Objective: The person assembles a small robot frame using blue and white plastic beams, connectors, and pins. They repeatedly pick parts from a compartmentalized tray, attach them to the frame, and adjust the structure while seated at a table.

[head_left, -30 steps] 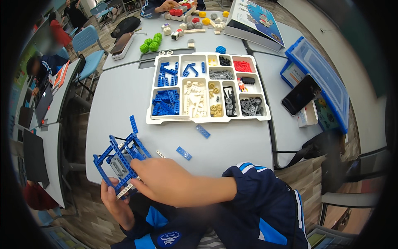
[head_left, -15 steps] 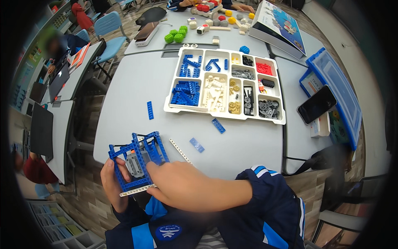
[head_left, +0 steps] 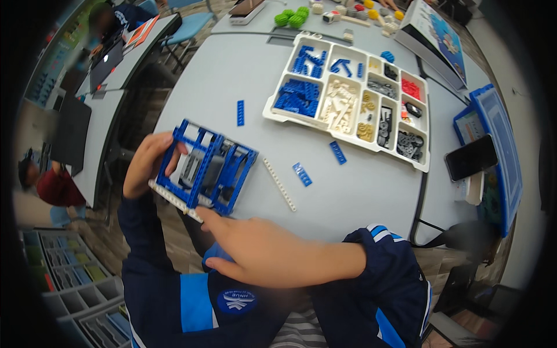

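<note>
A boxy frame of blue toy building beams (head_left: 206, 171) is tilted at the near left edge of the table, with a grey block (head_left: 188, 168) inside it. My left hand (head_left: 145, 165) grips its left side, fingers curled round a blue beam. Along the frame's lower edge runs a white beam (head_left: 170, 196). My right hand (head_left: 255, 246) reaches across; its index finger touches the near end of that beam, thumb apart, other fingers partly hidden. On the table to the right lie a loose white beam (head_left: 280, 185) and blue plates (head_left: 301, 174), (head_left: 337, 152), (head_left: 241, 113).
A white sorting tray (head_left: 270, 110) of sorted blue, white, grey, black and red pieces stands beyond. At the right, a phone (head_left: 473, 158) rests against a blue-edged bin (head_left: 505, 174). Green knobbly pieces (head_left: 296, 20) and a large box (head_left: 435, 40) are at the back.
The view has shifted, so the table sits higher and further right. The frame has turned in my left hand. My right hand has moved from inside the frame to its lower white beam.
</note>
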### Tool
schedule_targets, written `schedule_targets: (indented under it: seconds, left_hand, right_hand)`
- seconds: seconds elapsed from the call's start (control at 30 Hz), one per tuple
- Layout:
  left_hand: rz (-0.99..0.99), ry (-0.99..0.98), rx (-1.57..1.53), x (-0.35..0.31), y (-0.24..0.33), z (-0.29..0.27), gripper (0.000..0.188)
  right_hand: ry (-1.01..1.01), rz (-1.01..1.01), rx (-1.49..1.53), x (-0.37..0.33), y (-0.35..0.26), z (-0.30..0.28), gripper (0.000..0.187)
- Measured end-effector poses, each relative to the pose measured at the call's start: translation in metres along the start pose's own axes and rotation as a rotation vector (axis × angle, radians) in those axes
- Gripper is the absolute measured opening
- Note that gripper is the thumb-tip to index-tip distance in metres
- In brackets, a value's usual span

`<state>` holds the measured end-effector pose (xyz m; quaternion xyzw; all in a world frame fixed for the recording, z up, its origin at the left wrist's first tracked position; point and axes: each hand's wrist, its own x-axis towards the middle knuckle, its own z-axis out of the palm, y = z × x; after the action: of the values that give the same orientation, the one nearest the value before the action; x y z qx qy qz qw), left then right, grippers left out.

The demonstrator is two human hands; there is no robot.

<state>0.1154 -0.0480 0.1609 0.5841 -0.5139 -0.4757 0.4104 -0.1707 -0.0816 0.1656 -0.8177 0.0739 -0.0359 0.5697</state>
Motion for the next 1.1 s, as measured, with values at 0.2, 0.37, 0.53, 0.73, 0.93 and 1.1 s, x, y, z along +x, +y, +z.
schedule_targets:
  seconds: [0.2, 0.37, 0.53, 0.73, 0.93, 1.1]
  left_hand:
    - [-0.057, -0.055, 0.190, 0.025, 0.018, -0.003, 0.036]
    - [-0.098, -0.076, 0.480, 0.033, 0.041, -0.001, 0.027]
    - [-0.042, -0.061, 0.771, 0.038, 0.049, -0.014, 0.033]
    - [0.180, -0.171, 0.878, 0.044, 0.047, -0.020, 0.033]
    - [0.276, -0.168, 0.903, 0.027, 0.052, -0.013, 0.038]
    - [0.345, 0.110, 0.994, -0.003, 0.058, 0.018, 0.043]
  right_hand:
    - [0.107, 0.102, -0.233, -0.012, 0.005, -0.034, 0.047]
    - [0.399, 0.181, -0.557, -0.014, 0.020, -0.067, 0.031]
    - [0.397, 0.306, -0.617, 0.016, 0.060, -0.055, 0.035]
    - [0.315, 0.431, -0.797, 0.033, 0.094, -0.027, 0.026]
    - [0.416, 0.453, -0.823, 0.034, 0.098, -0.032, 0.003]
    - [0.509, 0.437, -0.729, 0.030, 0.108, -0.045, 0.019]
